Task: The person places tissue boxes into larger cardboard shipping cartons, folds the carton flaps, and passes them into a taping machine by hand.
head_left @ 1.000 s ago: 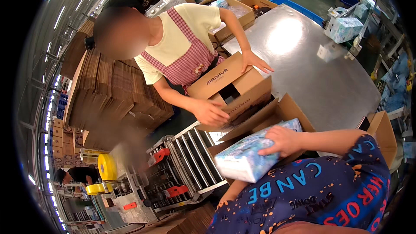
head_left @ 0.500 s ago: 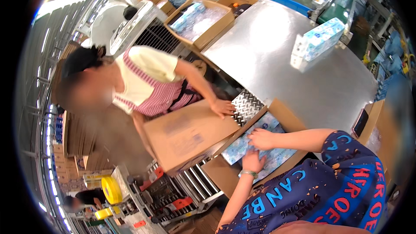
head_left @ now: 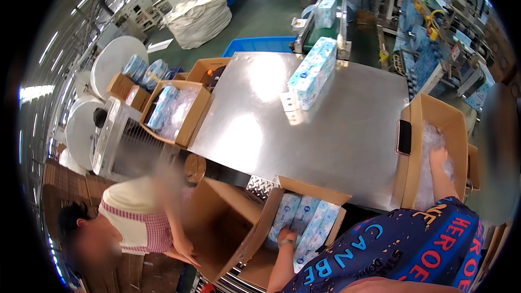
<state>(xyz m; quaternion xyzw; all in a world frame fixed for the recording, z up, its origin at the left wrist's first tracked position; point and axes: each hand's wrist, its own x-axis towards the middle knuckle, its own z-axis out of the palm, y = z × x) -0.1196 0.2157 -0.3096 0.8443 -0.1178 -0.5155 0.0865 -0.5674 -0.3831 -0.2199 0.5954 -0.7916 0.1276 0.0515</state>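
Carton [head_left: 304,222] at near edge of steel worktop [head_left: 325,125]: three blue tissue packs [head_left: 306,220] already in, room left. More packs wait across worktop.
Left hand [head_left: 286,237]: grip loosely curled, resting on nearest pack.
Right hand [head_left: 437,157]: inside side box [head_left: 434,146] right of worktop, on plastic liner [head_left: 431,176]; grip cannot tell.

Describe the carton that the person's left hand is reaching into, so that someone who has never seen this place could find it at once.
Start from the big steel table. At its near edge stands an open brown carton, and the left hand rests on its contents. Unlike the empty carton beside it, it holds pale blue tissue packs side by side.
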